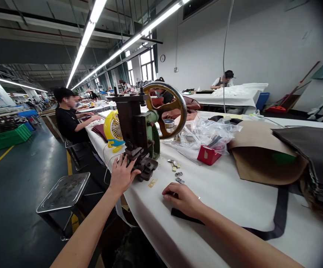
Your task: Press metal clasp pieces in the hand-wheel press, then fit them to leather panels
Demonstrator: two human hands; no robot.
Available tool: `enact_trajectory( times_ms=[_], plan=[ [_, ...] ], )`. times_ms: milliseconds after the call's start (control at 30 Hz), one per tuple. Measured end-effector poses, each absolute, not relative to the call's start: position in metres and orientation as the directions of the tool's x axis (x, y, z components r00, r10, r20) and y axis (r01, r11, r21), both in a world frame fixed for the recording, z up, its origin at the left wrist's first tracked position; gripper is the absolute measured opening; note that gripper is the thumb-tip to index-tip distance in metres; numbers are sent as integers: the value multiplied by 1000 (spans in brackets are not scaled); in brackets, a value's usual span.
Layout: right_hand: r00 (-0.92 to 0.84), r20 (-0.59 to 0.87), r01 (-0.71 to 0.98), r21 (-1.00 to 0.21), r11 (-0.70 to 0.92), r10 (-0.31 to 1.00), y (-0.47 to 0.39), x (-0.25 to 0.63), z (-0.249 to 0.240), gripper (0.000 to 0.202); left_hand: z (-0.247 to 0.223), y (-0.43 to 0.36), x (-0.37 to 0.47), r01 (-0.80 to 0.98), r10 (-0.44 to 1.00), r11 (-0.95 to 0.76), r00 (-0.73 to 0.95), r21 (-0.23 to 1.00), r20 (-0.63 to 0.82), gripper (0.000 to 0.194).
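My left hand [120, 176] lies with its fingers spread on the lower front of a hand press [136, 126]. The press has a dark metal body, a green frame and a large handwheel [184, 111]. Over the white tabletop, my right hand [182, 197] is closed, its fingers bent and pressed together. Whatever may be in those fingers is hidden. Below that hand runs a black strap [280, 216], partly covered by my wrist and forearm. Small metal pieces [179, 180] lie just beyond my right fingers, with more metal pieces [174, 164] farther back.
Beside the press stands a yellow fan [113, 130]. A red tape dispenser [208, 155], clear plastic bags [203, 130], a brown paper bag [261, 149] and stacked dark sheets [314, 149] occupy the right side. A metal stool [63, 191] stands left. A seated co-worker [66, 115] works farther along.
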State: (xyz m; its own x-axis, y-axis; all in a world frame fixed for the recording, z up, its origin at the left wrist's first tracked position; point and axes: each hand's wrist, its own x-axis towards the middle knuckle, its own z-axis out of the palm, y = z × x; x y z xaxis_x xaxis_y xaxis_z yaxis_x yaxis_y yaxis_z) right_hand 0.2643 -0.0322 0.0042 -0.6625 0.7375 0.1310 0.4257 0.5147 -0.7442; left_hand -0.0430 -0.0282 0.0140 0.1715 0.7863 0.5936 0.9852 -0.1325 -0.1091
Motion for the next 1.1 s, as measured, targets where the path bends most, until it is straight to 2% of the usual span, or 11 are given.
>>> enact_trajectory(
  times_ms=[267, 633, 1100],
  plan=[
    [-674, 138, 406, -752, 520, 726, -33, 266, 5, 20, 15, -26, -39, 988, 782, -155, 106, 26, 615, 51],
    [-682, 159, 403, -733, 549, 714, -33, 265, 6, 18, 23, -8, -36, 989, 804, -145, 100, 30, 586, 56],
    [-687, 137, 412, -735, 539, 713, -33, 266, 3, 23, 11, -22, -38, 979, 759, -189, 100, 71, 644, 61]
  ],
)
